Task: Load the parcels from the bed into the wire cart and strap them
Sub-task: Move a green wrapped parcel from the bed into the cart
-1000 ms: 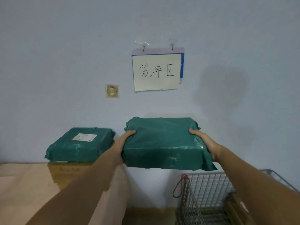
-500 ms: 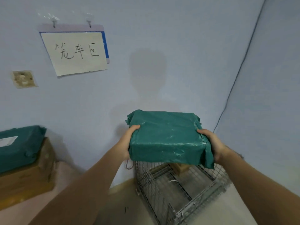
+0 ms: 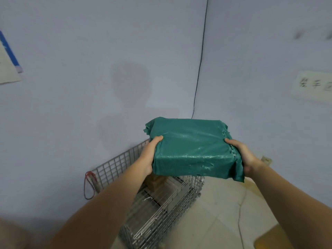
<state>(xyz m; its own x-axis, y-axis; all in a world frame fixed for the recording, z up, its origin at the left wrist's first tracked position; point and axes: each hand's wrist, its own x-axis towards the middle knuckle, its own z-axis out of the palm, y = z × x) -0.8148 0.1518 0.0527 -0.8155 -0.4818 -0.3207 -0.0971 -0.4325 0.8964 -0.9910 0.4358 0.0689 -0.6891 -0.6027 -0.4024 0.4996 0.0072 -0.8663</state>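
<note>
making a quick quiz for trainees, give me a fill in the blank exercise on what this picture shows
1. The parcel in the person's grip is wrapped in ____ plastic.
2. The left hand and the right hand hold the parcel by its two ____.
3. The parcel is held above the wire ____, which stands against the wall.
4. A ____ strap hangs from the cart's left corner.

Missing words: green; sides; cart; red
</note>
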